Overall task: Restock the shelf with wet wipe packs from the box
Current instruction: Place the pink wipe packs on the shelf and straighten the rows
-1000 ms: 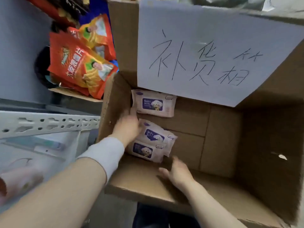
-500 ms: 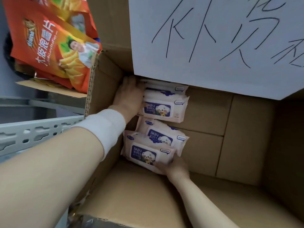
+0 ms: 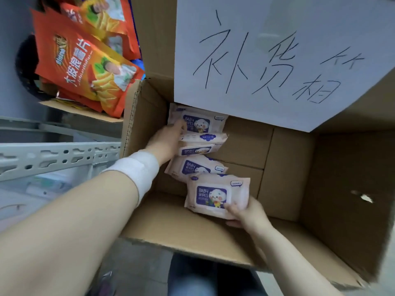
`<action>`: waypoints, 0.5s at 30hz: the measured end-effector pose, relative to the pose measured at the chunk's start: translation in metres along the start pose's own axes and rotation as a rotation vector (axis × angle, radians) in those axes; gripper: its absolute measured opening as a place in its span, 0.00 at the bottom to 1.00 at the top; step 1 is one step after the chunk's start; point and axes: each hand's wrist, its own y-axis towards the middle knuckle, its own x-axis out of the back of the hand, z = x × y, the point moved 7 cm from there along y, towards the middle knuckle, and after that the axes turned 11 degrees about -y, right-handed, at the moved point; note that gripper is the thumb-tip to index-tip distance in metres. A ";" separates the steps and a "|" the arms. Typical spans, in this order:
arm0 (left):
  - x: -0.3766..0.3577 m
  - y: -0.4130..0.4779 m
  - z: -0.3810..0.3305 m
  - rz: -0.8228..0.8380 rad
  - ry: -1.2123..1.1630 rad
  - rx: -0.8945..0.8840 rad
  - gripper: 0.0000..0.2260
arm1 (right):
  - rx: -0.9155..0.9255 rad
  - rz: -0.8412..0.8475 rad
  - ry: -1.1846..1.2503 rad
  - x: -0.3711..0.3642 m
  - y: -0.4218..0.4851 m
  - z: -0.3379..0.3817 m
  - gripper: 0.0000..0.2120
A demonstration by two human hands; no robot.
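A pale grey-blue wall (image 3: 12, 22) fills the upper left. Against it, orange-red snack bags (image 3: 85, 67) lie heaped and tilted in a shallow cardboard tray (image 3: 85, 113). Something dark and round (image 3: 24, 67) sits behind them, and I can't make out what it is. Below the tray stands a grey metal shelf (image 3: 53, 157), its front beam punched with rows of slots. Under the beam a pale board carries a few things too blurred to tell. The floor (image 3: 139, 265) at the bottom is plain grey. The light is soft and even, with no hard shadows on wall or floor.
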 end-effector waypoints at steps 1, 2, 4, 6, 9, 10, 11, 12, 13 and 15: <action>-0.003 -0.004 0.002 0.023 -0.020 0.025 0.16 | -0.011 -0.028 0.014 0.010 -0.007 -0.002 0.11; -0.007 -0.006 0.004 0.049 -0.017 0.033 0.19 | -0.023 -0.056 0.034 0.018 -0.012 -0.004 0.11; -0.015 -0.006 0.009 0.061 0.025 0.008 0.21 | -0.021 -0.100 0.078 0.032 -0.012 -0.009 0.12; -0.023 0.000 0.020 0.037 0.086 -0.011 0.24 | -0.031 -0.100 0.109 0.040 -0.002 -0.017 0.11; -0.026 0.010 0.034 -0.111 0.071 -0.032 0.23 | -0.049 -0.028 0.154 0.041 0.018 -0.025 0.10; -0.024 0.013 0.039 -0.156 0.001 -0.021 0.21 | -0.047 -0.004 0.156 0.042 0.024 -0.026 0.10; -0.023 0.015 0.041 -0.178 -0.047 -0.019 0.19 | -0.037 0.018 0.156 0.041 0.029 -0.027 0.10; -0.023 0.017 0.041 -0.174 -0.062 -0.027 0.18 | -0.025 0.033 0.160 0.040 0.031 -0.027 0.09; -0.022 0.019 0.038 -0.156 -0.046 -0.036 0.16 | -0.017 0.044 0.163 0.039 0.032 -0.025 0.09; -0.016 0.018 0.031 -0.140 0.005 -0.014 0.14 | -0.005 0.058 0.160 0.039 0.029 -0.022 0.07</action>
